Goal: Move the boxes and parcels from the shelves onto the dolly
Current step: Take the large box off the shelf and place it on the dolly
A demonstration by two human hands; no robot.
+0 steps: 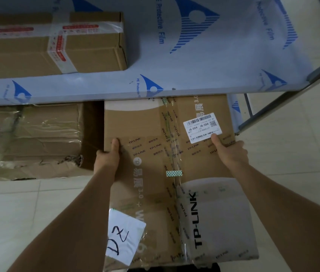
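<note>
A large brown TP-LINK cardboard box [155,173] with clear tape, a white barcode label and a white "D2" sticker fills the centre, its far end under the shelf's front edge. My left hand [109,154] grips its left side, thumb on top. My right hand [230,152] grips the right side, thumb beside the barcode label. A long taped brown box [57,48] lies on the shelf [194,61] above. A crumpled, film-wrapped brown box [29,138] sits on the lower level at the left. The dolly is not visible.
The shelf surface is covered in blue-printed protective film. Its metal frame and leg [284,101] run down the right side. Pale floor tiles [18,213] spread at the left and right.
</note>
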